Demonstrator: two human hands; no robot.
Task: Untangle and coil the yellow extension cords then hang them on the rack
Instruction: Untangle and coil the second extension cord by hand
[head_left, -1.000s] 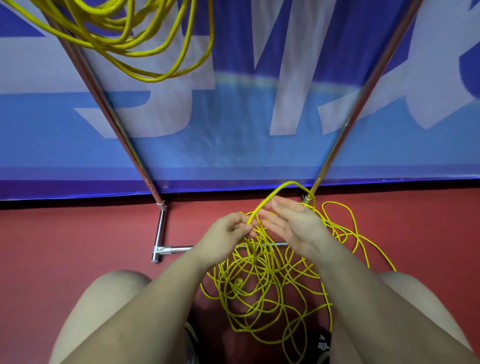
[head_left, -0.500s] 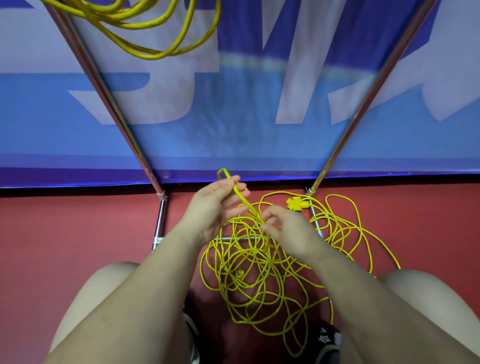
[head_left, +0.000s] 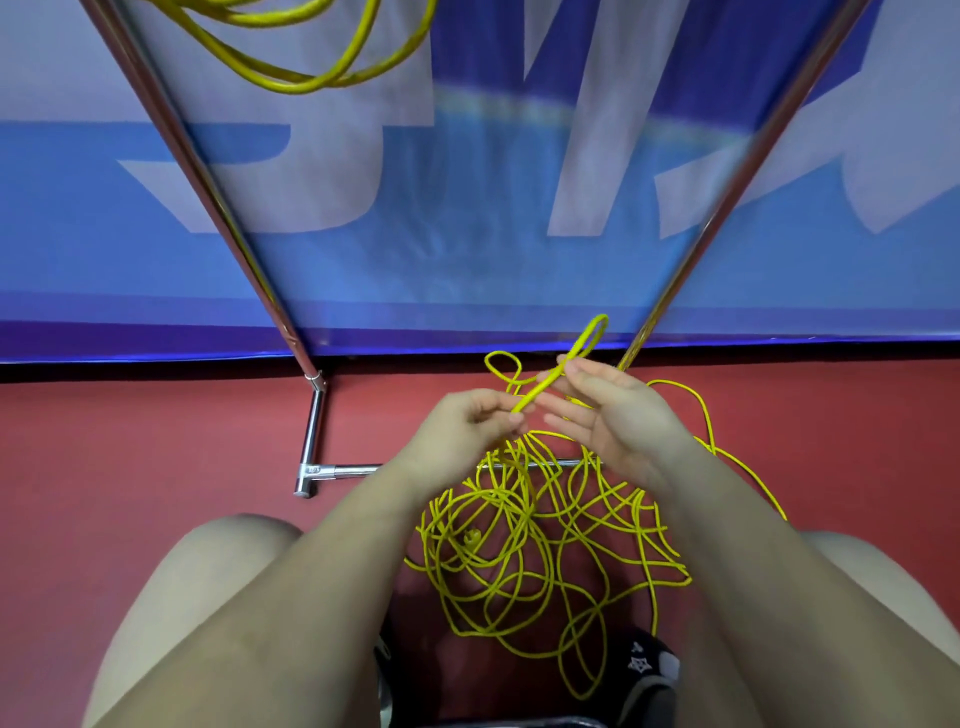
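A tangled yellow extension cord (head_left: 524, 540) lies in loose loops on the red floor between my knees. My left hand (head_left: 467, 426) pinches a doubled strand of it at the fingertips. That strand runs up and right to a narrow loop (head_left: 592, 332) above my right hand (head_left: 613, 415), whose fingers are spread and nearly straight, the fingertips touching the strand. A coiled yellow cord (head_left: 311, 57) hangs from the rack at the top left. The rack's two chrome legs (head_left: 208, 176) slant down to the floor.
The rack's chrome foot bar (head_left: 314, 441) and crossbar (head_left: 353, 471) lie on the red floor (head_left: 130, 441) left of the tangle. A blue and white banner (head_left: 467, 208) stands behind the rack. My bare knees and dark shoes (head_left: 644, 670) frame the cord.
My left hand dropped lower and now pinches the strand's near end. My right hand opened and rose to the right, and the strand's loop now points up-right. The yellow plug is hidden.
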